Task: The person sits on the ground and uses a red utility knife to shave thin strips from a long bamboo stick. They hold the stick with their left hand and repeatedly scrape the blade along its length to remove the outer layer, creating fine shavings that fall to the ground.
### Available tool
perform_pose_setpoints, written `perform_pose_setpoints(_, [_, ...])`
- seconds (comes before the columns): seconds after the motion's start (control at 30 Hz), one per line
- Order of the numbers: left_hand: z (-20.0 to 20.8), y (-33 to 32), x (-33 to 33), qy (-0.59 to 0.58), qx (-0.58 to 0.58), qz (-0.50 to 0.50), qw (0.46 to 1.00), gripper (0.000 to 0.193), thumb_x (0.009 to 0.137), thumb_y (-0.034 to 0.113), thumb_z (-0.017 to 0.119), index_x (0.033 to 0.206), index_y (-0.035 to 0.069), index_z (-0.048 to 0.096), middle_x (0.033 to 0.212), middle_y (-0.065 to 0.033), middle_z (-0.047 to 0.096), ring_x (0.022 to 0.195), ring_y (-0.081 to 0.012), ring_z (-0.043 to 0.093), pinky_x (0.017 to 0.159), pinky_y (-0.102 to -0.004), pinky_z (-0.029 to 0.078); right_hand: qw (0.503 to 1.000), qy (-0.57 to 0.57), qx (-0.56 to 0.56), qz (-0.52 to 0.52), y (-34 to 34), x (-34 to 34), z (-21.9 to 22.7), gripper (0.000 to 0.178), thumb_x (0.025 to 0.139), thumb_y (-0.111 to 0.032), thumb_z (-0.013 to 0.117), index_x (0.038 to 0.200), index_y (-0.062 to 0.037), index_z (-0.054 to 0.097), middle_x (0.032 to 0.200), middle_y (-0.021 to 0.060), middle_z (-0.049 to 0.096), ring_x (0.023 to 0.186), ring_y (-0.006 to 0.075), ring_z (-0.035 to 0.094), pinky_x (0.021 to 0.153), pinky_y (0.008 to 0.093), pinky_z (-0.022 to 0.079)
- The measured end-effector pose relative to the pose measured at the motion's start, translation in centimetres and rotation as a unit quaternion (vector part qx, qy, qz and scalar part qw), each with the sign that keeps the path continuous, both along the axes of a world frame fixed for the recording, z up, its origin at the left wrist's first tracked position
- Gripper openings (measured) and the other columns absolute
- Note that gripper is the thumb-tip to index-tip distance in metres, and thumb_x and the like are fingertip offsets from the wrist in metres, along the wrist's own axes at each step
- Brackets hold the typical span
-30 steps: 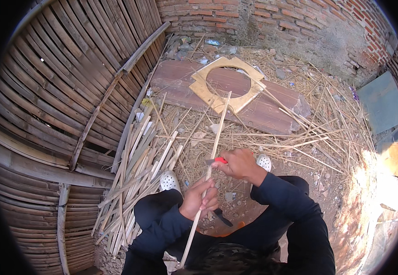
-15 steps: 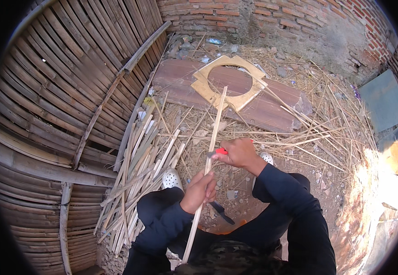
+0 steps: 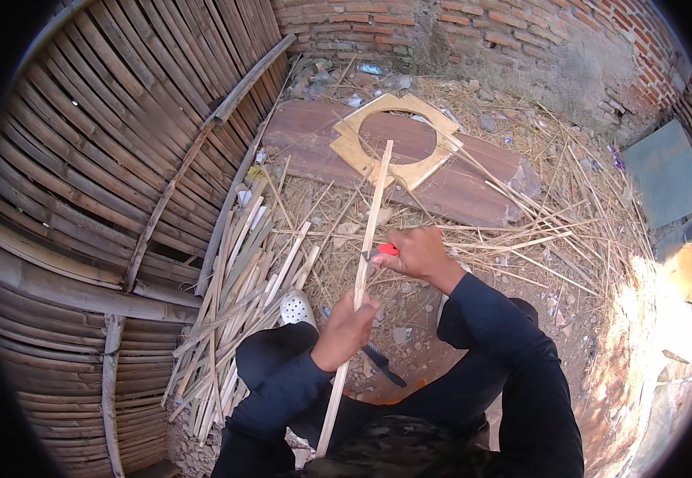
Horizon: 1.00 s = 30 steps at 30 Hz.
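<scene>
A long, pale bamboo strip (image 3: 375, 209) slants away from my lap, its far end raised over the ground. My left hand (image 3: 347, 328) is closed around the strip about midway along. Farther up, my right hand (image 3: 421, 256) grips a knife (image 3: 389, 249) by its red handle. The short grey blade meets the strip's right edge; how deep it bites I cannot tell. Below my left hand, between my legs, lies a dark, flat-bladed tool (image 3: 383, 366), partly hidden by the hand and strip.
Many split bamboo strips (image 3: 234, 295) lie heaped by my left shoe (image 3: 296, 309). Ahead, a yellowish board with a round hole (image 3: 347, 151) rests on a reddish-brown panel (image 3: 298, 135). Loose straw-like shavings (image 3: 577, 215) cover the ground. A bamboo wall (image 3: 83, 159) stands left, a brick wall (image 3: 513, 40) behind.
My right hand and the knife have shifted slightly away from me along the strip, and the fist has turned a little. My left hand keeps its hold.
</scene>
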State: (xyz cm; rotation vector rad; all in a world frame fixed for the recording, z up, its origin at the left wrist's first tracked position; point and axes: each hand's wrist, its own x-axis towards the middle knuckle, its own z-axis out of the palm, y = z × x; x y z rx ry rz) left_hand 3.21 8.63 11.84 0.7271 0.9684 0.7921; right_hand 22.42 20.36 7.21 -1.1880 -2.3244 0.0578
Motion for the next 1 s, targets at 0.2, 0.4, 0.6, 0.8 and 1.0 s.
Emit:
perform_pose_setpoints(0.2, [-0.2, 0.4, 0.4, -0.003, -0.003, -0.008, 1.0, 0.013, 0.098, 0.018, 0.053, 0.095, 0.012, 0.042, 0.065, 0.004, 0.041, 0.048, -0.0053, 0.037, 0.043, -0.0219, 0.03, 0.998, 0.006, -0.022, -0.065, 2.2, 0.8, -0.6, 0.068, 0.085, -0.072, 0.048, 0.067, -0.0077, 0.063, 0.053, 0.0136, 0.058, 0.05, 0.0326, 0.06, 0.049, 0.0451, 0.046])
perform_pose_setpoints(0.4, [-0.7, -0.3, 0.0, -0.003, 0.038, -0.012, 0.999, 0.009, 0.1, 0.017, 0.051, 0.096, 0.01, 0.045, 0.06, 0.0037, 0.042, 0.047, -0.005, 0.038, 0.044, -0.0222, 0.032, 0.987, 0.008, -0.15, -0.056, 4.0, 4.6, 1.1, 0.069, 0.091, -0.068, 0.041, 0.078, -0.0041, 0.065, 0.057, 0.019, 0.06, 0.06, 0.038, 0.063, 0.055, 0.0485, 0.047])
perform_pose_setpoints(0.6, [0.7, 1.2, -0.3, -0.023, 0.054, 0.04, 0.997, 0.021, 0.104, 0.027, 0.042, 0.097, 0.008, 0.047, 0.055, 0.0013, 0.041, 0.043, -0.008, 0.037, 0.04, -0.0225, 0.031, 0.988, 0.056, -0.143, -0.017, -2.1, 0.6, 4.7, 0.047, 0.092, -0.051, 0.056, 0.086, -0.0039, 0.056, 0.061, 0.0166, 0.057, 0.059, 0.0406, 0.059, 0.058, 0.0476, 0.046])
perform_pose_setpoints(0.8, [0.0, 0.8, 0.3, 0.035, 0.063, 0.012, 0.997, 0.019, 0.104, 0.026, 0.043, 0.099, 0.008, 0.048, 0.057, 0.0025, 0.04, 0.043, -0.0065, 0.034, 0.04, -0.0219, 0.029, 0.99, 0.06, -0.116, 0.053, -2.1, 1.6, 3.8, 0.048, 0.088, -0.052, 0.061, 0.086, -0.0046, 0.059, 0.067, 0.0147, 0.06, 0.061, 0.0385, 0.061, 0.058, 0.0442, 0.048])
perform_pose_setpoints(1.0, [-0.1, 0.7, 1.1, -0.003, 0.034, 0.027, 0.999, 0.017, 0.104, 0.026, 0.042, 0.101, 0.01, 0.047, 0.057, 0.002, 0.035, 0.042, -0.0065, 0.026, 0.041, -0.0217, 0.023, 0.995, 0.019, -0.067, 0.074, -3.2, 1.3, 3.7, 0.05, 0.085, -0.056, 0.062, 0.084, -0.0062, 0.06, 0.067, 0.0128, 0.062, 0.059, 0.0343, 0.063, 0.051, 0.0428, 0.047])
